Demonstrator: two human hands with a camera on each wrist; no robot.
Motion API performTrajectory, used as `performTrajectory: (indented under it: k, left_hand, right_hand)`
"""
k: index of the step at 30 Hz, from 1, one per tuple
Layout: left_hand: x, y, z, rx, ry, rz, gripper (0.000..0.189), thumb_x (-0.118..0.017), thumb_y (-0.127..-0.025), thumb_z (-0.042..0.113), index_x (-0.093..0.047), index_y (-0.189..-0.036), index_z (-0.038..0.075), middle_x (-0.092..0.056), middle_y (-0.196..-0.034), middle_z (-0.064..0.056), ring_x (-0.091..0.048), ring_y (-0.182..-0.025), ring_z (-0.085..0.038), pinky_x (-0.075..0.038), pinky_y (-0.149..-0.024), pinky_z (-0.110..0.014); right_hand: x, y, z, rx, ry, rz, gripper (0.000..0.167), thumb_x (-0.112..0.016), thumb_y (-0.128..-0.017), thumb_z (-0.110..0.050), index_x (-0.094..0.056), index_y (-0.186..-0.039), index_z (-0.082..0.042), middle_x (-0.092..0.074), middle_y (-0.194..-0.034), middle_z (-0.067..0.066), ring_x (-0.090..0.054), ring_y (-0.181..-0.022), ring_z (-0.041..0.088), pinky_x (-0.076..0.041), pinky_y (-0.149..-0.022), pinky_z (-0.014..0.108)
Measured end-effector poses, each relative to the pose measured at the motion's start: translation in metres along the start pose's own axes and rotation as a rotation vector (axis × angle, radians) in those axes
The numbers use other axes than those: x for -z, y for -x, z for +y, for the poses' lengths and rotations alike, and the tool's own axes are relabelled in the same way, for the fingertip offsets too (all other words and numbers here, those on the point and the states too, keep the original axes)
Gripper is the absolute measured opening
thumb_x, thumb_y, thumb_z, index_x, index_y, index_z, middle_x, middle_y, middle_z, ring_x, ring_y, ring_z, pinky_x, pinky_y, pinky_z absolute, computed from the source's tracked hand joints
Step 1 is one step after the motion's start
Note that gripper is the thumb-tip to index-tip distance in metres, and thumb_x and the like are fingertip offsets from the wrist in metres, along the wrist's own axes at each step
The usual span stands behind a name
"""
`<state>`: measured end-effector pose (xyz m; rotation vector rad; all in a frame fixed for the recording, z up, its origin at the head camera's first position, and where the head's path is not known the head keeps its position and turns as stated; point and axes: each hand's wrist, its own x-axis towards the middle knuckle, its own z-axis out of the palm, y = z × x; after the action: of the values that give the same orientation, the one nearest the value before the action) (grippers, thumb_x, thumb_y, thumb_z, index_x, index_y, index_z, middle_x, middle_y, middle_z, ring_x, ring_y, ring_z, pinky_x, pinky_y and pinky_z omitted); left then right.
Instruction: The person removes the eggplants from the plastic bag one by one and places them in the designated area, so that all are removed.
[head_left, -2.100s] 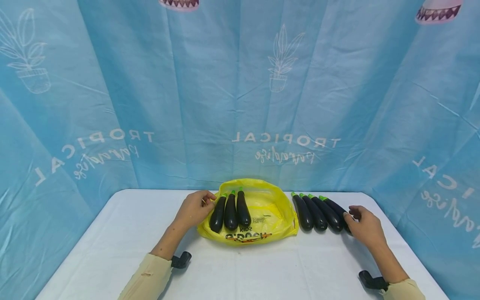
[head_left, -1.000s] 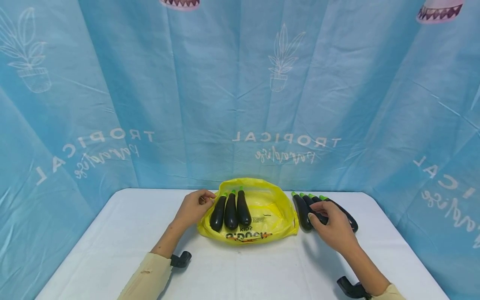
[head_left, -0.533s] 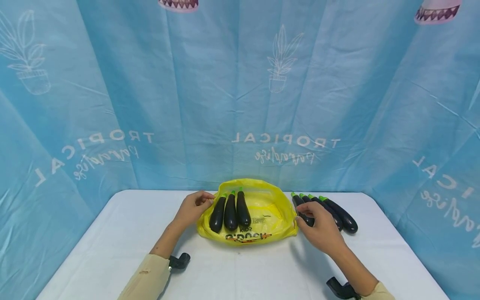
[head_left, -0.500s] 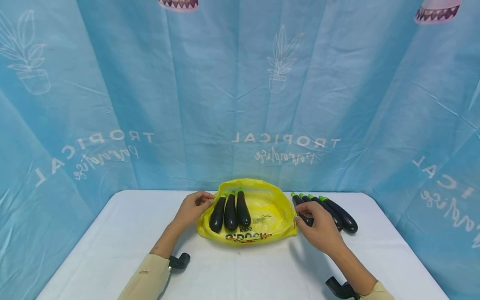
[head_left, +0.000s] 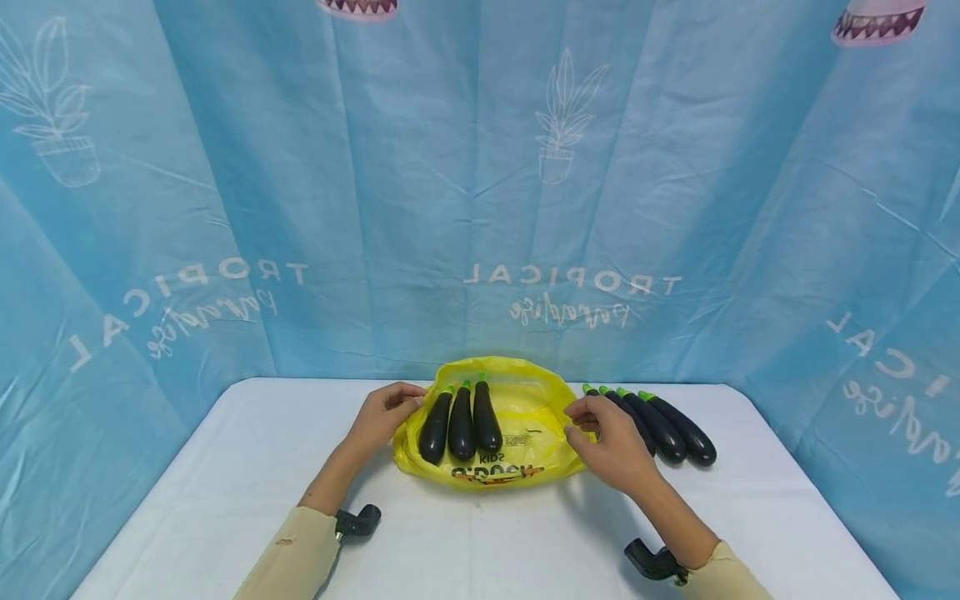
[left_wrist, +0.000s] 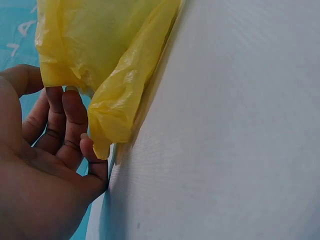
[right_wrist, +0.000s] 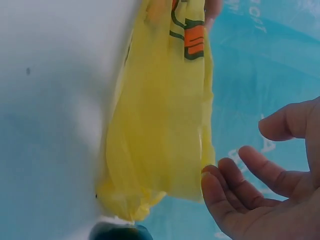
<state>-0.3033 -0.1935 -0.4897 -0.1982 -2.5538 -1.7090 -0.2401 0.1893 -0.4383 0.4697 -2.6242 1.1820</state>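
Observation:
An open yellow plastic bag (head_left: 536,454) with dark print lies on the white table, three dark eggplants (head_left: 461,425) with green stems side by side at its left. At the bag's left edge my left hand (head_left: 378,417) pinches the plastic; the left wrist view shows the left hand's (left_wrist: 55,145) thumb and fingertips at the yellow rim. My right hand (head_left: 611,446) is at the bag's right edge. In the right wrist view, the right hand's (right_wrist: 270,190) fingertips touch the bag's edge (right_wrist: 165,125), with the thumb held apart.
Right of the bag lies a row of several more eggplants (head_left: 667,429), partly hidden by the right hand. A blue curtain (head_left: 480,208) with white print hangs behind the white table (head_left: 480,550).
My right hand has left the rightmost eggplant and moved left over the row to the bag's right edge. The left hand has stayed at the bag's left edge.

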Motion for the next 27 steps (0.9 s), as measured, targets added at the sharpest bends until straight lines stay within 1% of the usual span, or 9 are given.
performTrajectory:
  k: [5, 8, 13, 17, 22, 27]
  left_hand:
    - [0.000, -0.001, -0.005, 0.013, 0.040, -0.014, 0.025, -0.064, -0.106, 0.019, -0.074, -0.126, 0.010, -0.072, -0.121, -0.008, -0.066, -0.117, -0.025, -0.054, -0.100, -0.037]
    - [-0.001, -0.002, -0.007, 0.025, 0.059, -0.019, 0.025, -0.064, -0.106, 0.020, -0.073, -0.127, 0.009, -0.072, -0.121, -0.008, -0.066, -0.117, -0.024, -0.054, -0.099, -0.035]
    - [-0.001, -0.002, -0.007, 0.043, 0.091, -0.027, 0.027, -0.064, -0.106, 0.022, -0.072, -0.128, 0.009, -0.072, -0.120, -0.010, -0.067, -0.113, -0.022, -0.055, -0.096, -0.031]
    - [-0.001, -0.002, -0.008, 0.054, 0.115, -0.038, 0.028, -0.065, -0.106, 0.024, -0.072, -0.129, 0.009, -0.072, -0.120, -0.010, -0.066, -0.110, -0.019, -0.054, -0.094, -0.027]
    - [-0.001, -0.002, -0.011, 0.059, 0.124, -0.052, 0.029, -0.064, -0.106, 0.022, -0.071, -0.130, 0.008, -0.072, -0.121, -0.010, -0.066, -0.110, -0.018, -0.053, -0.093, -0.023]
    - [0.000, -0.001, -0.012, 0.060, 0.129, -0.056, 0.030, -0.063, -0.106, 0.022, -0.071, -0.131, 0.008, -0.072, -0.123, -0.009, -0.066, -0.112, -0.019, -0.053, -0.094, -0.023]
  right_hand:
    - [-0.009, -0.009, -0.001, -0.011, -0.028, -0.023, 0.017, -0.073, -0.098, -0.010, -0.070, -0.115, -0.010, -0.068, -0.114, 0.009, -0.068, -0.104, 0.019, -0.059, -0.094, 0.040]
    - [-0.014, -0.013, -0.001, -0.015, -0.049, -0.033, 0.016, -0.072, -0.099, -0.010, -0.071, -0.115, -0.011, -0.068, -0.113, 0.005, -0.068, -0.103, 0.018, -0.059, -0.094, 0.039]
    - [-0.022, -0.021, -0.001, -0.031, -0.066, -0.048, 0.016, -0.072, -0.100, -0.011, -0.071, -0.116, -0.010, -0.069, -0.112, 0.006, -0.068, -0.101, 0.018, -0.058, -0.094, 0.038]
    - [-0.029, -0.028, 0.001, -0.077, -0.067, -0.057, 0.015, -0.072, -0.100, -0.013, -0.071, -0.115, -0.010, -0.069, -0.108, 0.003, -0.068, -0.099, 0.017, -0.058, -0.093, 0.039]
    - [-0.037, -0.038, 0.002, -0.148, -0.083, -0.072, 0.015, -0.071, -0.102, -0.018, -0.072, -0.116, -0.013, -0.070, -0.108, 0.000, -0.068, -0.099, 0.017, -0.058, -0.093, 0.042]
    - [-0.045, -0.045, -0.002, -0.174, -0.123, -0.084, 0.017, -0.070, -0.102, -0.018, -0.071, -0.118, -0.012, -0.071, -0.111, 0.002, -0.069, -0.102, 0.020, -0.058, -0.091, 0.043]
